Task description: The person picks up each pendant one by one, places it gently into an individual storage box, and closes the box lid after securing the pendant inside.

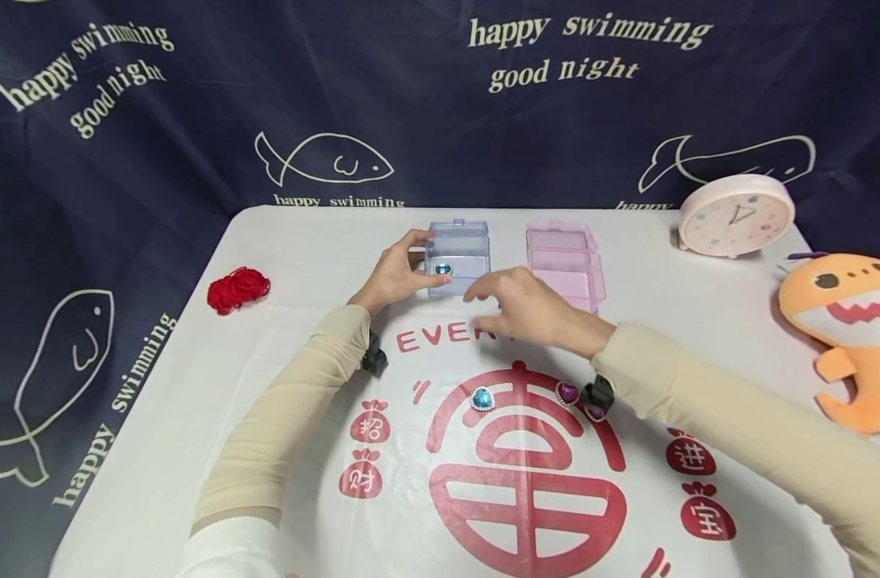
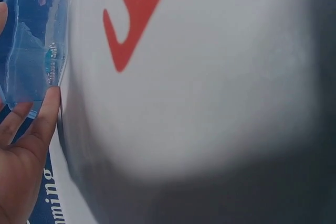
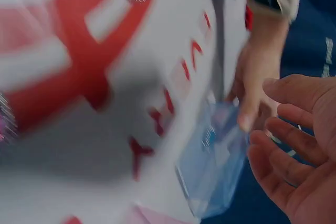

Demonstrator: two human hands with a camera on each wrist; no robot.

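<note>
A clear blue plastic box (image 1: 470,266) stands with its lid up toward the back of the table. My left hand (image 1: 398,271) holds it by the left side, thumb at the front. Inside lies a blue gem (image 1: 443,270) with a sparkly rim, also visible through the box wall (image 3: 197,174) in the right wrist view. Just right of and in front of the box hovers my right hand (image 1: 519,307), its fingers loosely bent and nothing in them. A blue heart gem (image 1: 482,399) and a purple heart gem (image 1: 567,392) lie nearer me; another purple gem (image 1: 595,414) is partly hidden by the right wrist camera.
An open pink plastic box (image 1: 566,281) stands right of the blue one, partly behind my right hand. Red yarn (image 1: 238,290) lies at the left. A round clock (image 1: 736,215) and an orange plush toy (image 1: 862,337) occupy the right side of the white printed tablecloth (image 1: 303,257).
</note>
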